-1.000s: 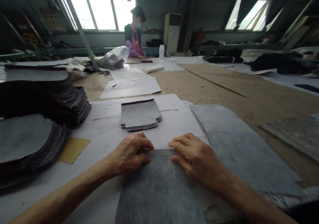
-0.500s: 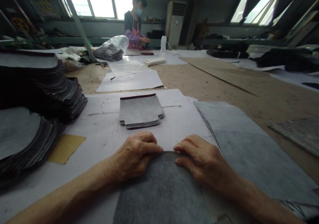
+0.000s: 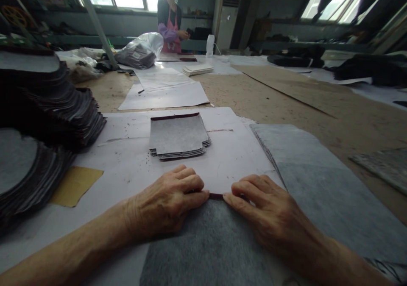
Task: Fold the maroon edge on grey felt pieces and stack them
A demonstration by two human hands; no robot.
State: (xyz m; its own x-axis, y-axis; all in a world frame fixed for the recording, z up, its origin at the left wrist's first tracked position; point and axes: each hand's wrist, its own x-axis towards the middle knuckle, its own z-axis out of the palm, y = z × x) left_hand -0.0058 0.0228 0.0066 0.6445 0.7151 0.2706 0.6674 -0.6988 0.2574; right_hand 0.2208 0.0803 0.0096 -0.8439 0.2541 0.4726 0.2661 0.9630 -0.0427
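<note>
Workpiece: your dark grey, felt-like flat sheet [image 3: 203, 252] lies right in front of you, running out of view at the near side, with a narrow dark-red strip [image 3: 216, 196] showing along its far edge.
Left: your bare left hand [image 3: 168, 201] has its fingers curled in, the foremost tip at the strip's left end.
Right: your bare right hand [image 3: 267, 214] has its fingers bent above the thumb with a small gap, the thumb tip at the strip's right end.
Grip: both your hands touch the far edge; you cannot tell whether they pinch it or only press, as the underside is hidden.
Paper: a broad white paper [image 3: 229, 150] covers the brown table [image 3: 286, 112] before you.
Ahead: a low stack of pale grey, notched pieces [image 3: 178, 135] lies on it.
Right side: you have larger grey layered sheets [image 3: 318, 180] nearby.
Left side: a tan rectangular card [image 3: 78, 184] lies beside tall dark curved-edge piles [image 3: 79, 116].
Opposite: a person in a pink apron [image 3: 171, 29] faces you.
</note>
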